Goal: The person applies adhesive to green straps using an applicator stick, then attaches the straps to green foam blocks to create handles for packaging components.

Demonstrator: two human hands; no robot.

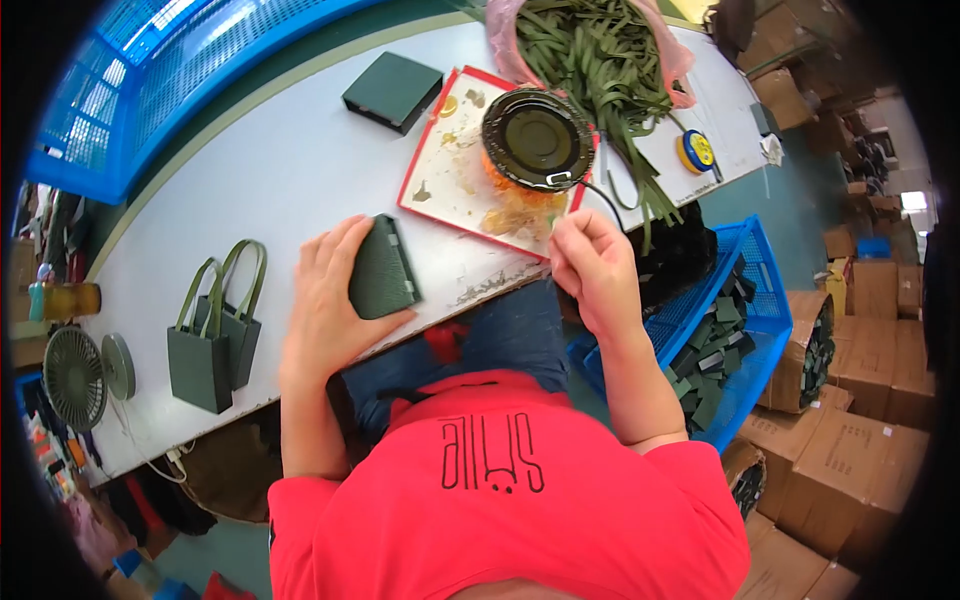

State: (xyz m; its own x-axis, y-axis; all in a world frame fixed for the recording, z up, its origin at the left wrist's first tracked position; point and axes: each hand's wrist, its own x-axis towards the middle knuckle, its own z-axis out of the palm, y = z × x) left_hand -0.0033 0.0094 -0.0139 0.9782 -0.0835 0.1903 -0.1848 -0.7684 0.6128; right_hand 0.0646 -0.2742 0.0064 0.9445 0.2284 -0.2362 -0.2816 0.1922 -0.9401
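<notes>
Head view: left hand (325, 300) has its grip clamped on the green paper bag (382, 268) by its side. The bag looks light and bendy. The right hand (592, 265) has its grip pinched together.

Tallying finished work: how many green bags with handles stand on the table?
2. Both stand at the left end of the table: the front bag and the rear bag close behind it. More may be hidden.

Over on the left, two green handled bags (213, 345) upright beside a small fan (73, 378); far right, blue crate (765, 300) of dark pieces, cartons (850, 470) stacked behind.
</notes>
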